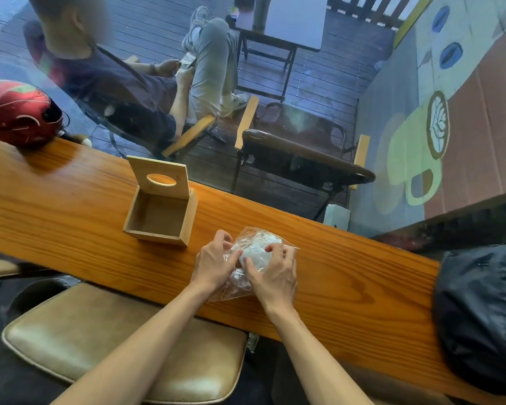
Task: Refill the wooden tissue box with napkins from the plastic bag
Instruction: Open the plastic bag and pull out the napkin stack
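Observation:
The wooden tissue box stands open and empty on the wooden counter, its lid with an oval hole tilted up at the back. To its right lies a clear plastic bag with white napkins inside. My left hand grips the bag's left side. My right hand pinches the plastic on top of the napkins. Both hands hide the bag's near part.
A red helmet rests at the counter's far left and a black bag at its right end. A padded stool sits below the counter. Beyond the window a person sits on a chair.

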